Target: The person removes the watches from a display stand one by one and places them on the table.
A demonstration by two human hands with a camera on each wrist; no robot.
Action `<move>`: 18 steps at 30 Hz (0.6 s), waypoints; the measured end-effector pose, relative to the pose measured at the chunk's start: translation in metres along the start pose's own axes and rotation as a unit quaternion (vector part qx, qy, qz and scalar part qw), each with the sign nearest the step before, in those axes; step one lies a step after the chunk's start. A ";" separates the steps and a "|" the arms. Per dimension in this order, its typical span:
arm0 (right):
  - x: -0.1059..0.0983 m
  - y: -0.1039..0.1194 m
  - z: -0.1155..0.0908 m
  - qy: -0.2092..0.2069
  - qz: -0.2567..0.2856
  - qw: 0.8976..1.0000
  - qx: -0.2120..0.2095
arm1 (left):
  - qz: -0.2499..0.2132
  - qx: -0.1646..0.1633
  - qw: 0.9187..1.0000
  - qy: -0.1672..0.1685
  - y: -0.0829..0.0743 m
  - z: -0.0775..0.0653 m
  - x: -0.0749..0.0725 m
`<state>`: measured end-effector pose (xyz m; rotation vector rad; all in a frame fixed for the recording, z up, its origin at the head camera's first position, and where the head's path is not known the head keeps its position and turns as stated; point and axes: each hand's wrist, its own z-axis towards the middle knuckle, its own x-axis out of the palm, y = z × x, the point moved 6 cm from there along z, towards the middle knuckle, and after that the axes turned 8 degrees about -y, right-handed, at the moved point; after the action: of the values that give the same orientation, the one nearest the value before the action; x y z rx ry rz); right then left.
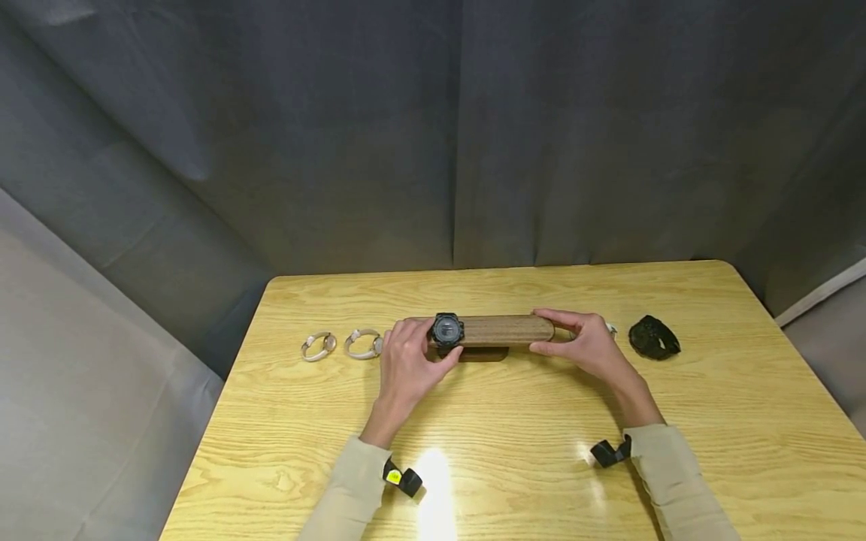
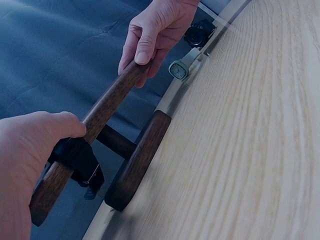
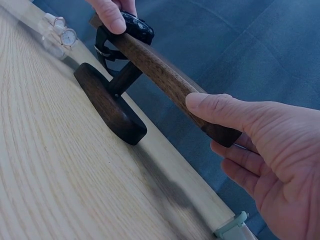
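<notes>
A dark wooden T-shaped watch stand point(image 1: 501, 330) stands on the table, its long bar raised above a base point(image 2: 142, 160). Round the bar's left part sits a black wristwatch point(image 1: 447, 329), dial up, its strap point(image 3: 102, 52) hanging below. My left hand point(image 1: 409, 361) grips the watch where it sits on the bar; its thumb tip touches the wood beside the strap. At the bar's right end, my right hand point(image 1: 595, 349) pinches the wood, thumb on the near edge and fingers on the far side.
Two light-strapped watches, one point(image 1: 319, 346) farther left and one point(image 1: 364, 344) nearer the stand, lie on the table. A pale green watch point(image 2: 179, 69) lies by the right hand, partly hidden in the head view. Beyond it lies a black watch point(image 1: 653, 337). A dark curtain point(image 1: 460, 150) hangs behind the table.
</notes>
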<state>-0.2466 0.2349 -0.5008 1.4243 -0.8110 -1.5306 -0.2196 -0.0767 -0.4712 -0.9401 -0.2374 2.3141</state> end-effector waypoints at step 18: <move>-0.001 0.001 0.000 -0.003 -0.017 1.000 -0.002 | -0.022 -0.014 1.000 0.008 0.018 -0.002 -0.007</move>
<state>-0.2462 0.2351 -0.4998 1.4381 -0.7912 -1.5619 -0.2228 -0.0951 -0.4755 -0.9579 -0.2827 2.2682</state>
